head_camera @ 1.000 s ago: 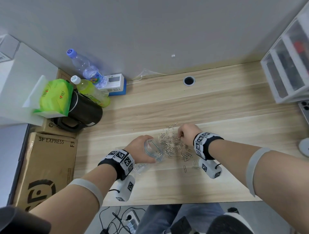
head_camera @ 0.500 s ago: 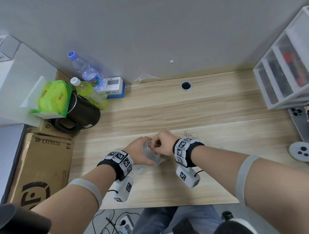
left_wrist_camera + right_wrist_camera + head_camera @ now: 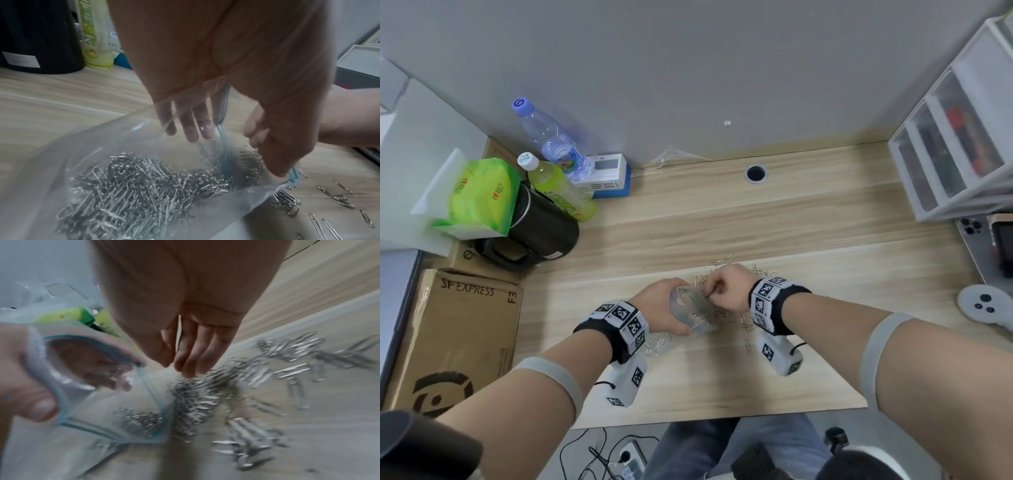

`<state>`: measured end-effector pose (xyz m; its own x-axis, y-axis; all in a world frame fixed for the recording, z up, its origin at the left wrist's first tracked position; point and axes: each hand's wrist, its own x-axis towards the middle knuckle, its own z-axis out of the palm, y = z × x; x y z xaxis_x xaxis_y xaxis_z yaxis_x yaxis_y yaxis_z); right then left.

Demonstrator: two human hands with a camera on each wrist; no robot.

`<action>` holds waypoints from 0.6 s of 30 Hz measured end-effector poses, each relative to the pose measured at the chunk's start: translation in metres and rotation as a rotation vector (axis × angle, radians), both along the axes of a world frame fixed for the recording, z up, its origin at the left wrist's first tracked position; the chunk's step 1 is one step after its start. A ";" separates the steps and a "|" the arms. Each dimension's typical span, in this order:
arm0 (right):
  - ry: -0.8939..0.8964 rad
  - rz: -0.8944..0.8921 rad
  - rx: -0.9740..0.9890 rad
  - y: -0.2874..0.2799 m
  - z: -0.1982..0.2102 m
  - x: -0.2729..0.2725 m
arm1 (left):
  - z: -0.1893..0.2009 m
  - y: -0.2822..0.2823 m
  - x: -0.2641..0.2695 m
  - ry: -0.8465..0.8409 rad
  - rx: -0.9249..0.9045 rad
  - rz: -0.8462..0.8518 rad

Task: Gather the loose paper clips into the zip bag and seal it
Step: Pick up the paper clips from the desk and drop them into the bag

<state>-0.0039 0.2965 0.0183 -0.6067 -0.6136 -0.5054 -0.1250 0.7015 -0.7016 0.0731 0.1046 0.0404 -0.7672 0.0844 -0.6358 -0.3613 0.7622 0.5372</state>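
The bag (image 3: pixel 115 162) lies on its side on the desk (image 3: pixel 825 219), its mouth held agape by the left hand (image 3: pixel 664 310), whose fingers curl round the blue zip rim (image 3: pixel 224 146); a good heap of clips (image 3: pixel 144 186) already sits inside. The right hand (image 3: pixel 726 287) hangs just beside the mouth with its fingers (image 3: pixel 191 360) loosely bent and close together; the blur keeps me from telling whether they hold any clips. More loose clips (image 3: pixel 287 369) lie scattered on the desk beyond the mouth and to its right. The bag is thin, limp and slippery film, so it will likely fold shut the moment the rim is let go; the stiffer zip track is the sensible place to grip it, as the left hand does. The clips are light, hard and springy, and they tangle, so they should move better raked or scooped in a bunch than picked singly. With the load inside, the bag will probably sag and spill if lifted by the bottom; for sealing, both hands should pinch along the track from one end.
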 end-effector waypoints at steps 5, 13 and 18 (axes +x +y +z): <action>0.095 -0.126 0.336 0.055 -0.010 -0.029 | 0.001 0.003 -0.008 -0.021 -0.095 -0.117; 0.036 -0.286 0.605 0.132 -0.007 -0.039 | -0.003 0.007 -0.013 -0.049 -0.128 -0.189; -0.049 -0.299 0.709 0.137 -0.010 -0.025 | -0.002 0.008 -0.012 -0.019 -0.152 -0.206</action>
<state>-0.0289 0.4339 0.0088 -0.6628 0.0534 -0.7469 0.1598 0.9846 -0.0715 0.0614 0.1129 0.0381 -0.7315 0.1401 -0.6673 -0.1992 0.8921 0.4056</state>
